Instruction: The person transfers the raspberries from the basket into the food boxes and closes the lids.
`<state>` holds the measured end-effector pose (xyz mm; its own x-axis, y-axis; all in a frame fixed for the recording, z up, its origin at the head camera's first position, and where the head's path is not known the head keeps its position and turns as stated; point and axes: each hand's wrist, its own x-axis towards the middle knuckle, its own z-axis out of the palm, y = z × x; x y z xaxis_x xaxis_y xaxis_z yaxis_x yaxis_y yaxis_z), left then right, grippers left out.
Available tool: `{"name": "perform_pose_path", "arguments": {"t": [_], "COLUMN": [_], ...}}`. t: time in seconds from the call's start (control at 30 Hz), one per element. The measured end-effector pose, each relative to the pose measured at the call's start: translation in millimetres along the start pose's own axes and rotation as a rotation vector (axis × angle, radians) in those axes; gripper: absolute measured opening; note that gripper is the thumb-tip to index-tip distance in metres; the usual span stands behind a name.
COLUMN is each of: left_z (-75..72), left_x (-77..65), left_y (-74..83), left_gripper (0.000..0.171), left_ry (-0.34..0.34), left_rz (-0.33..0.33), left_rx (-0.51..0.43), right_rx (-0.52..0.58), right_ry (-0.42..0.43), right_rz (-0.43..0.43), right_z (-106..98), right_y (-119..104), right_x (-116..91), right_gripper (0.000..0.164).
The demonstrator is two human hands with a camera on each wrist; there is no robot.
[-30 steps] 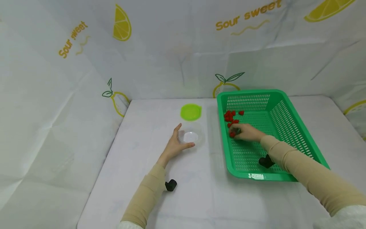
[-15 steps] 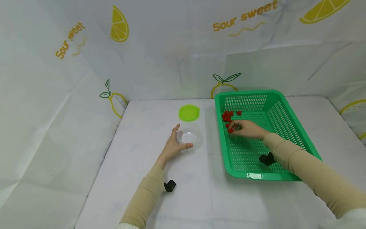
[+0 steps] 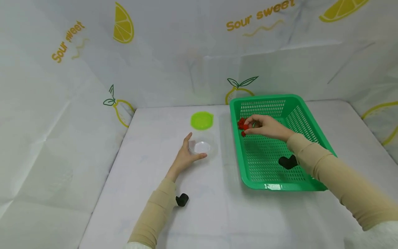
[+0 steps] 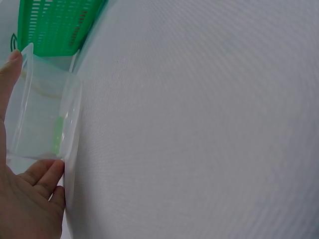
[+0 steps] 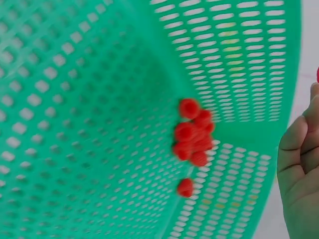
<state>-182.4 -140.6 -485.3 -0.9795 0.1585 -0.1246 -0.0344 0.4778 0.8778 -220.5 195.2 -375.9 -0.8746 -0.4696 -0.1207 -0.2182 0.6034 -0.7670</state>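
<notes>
My left hand (image 3: 184, 158) holds a clear plastic bowl (image 3: 202, 147) on the table, thumb on its near side and fingers on its far side. In the left wrist view the bowl (image 4: 45, 109) stands between thumb and fingers of that hand (image 4: 30, 199). Over the left part of a green basket (image 3: 258, 183), my right hand (image 3: 268, 127) pinches a red raspberry (image 3: 246, 127) between thumb and fingertips. In the right wrist view that hand (image 5: 301, 164) is at the right edge, raised above the basket. Several raspberries (image 5: 194, 132) lie clustered in the basket's corner, one (image 5: 185, 187) apart.
A light green lid (image 3: 202, 120) lies on the table (image 3: 205, 211) just behind the bowl. The basket stands to the bowl's right. A white curtain (image 3: 168, 62) printed with lemons rises behind the table.
My right hand has lifted off the basket floor with a raspberry pinched in its fingertips. The left hand stays at the bowl. The head view has shifted slightly.
</notes>
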Motion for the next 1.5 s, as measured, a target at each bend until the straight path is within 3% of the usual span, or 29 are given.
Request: {"name": "perform_pose_path", "arguments": {"t": [0.23,0.33,0.73,0.97,1.27,1.5], "left_z": [-6.9,-8.8,-7.4,-5.6,-2.3,2.2], "left_x": [2.5,3.3,3.4,3.1,3.0,2.3], "left_y": [1.1,1.9,5.1,3.7,0.0,-0.4], "left_gripper": [0.108,0.108,0.106,0.105,0.105,0.104], "left_ry": [0.019,0.025,0.016,0.008,0.011,-0.001], "left_rz": [0.007,0.009,-0.017,-0.019,-0.004,-0.015], "left_rx": [0.005,0.008,0.015,0.021,0.020,0.009], "right_rx": [0.109,0.107,0.032,-0.041,-0.214,-0.280], "right_ry": [0.006,-0.011,-0.150,-0.232,-0.332,-0.414], "right_rz": [-0.043,-0.059,-0.183,-0.173,-0.157,-0.130], "right_z": [5,7,23,38,63,75], "right_y": [-26,-34,-63,-70,-87,-83], "right_x": [19,29,70,95,115,129], "right_gripper": [0.030,0.031,0.027,0.028,0.024,0.024]}}
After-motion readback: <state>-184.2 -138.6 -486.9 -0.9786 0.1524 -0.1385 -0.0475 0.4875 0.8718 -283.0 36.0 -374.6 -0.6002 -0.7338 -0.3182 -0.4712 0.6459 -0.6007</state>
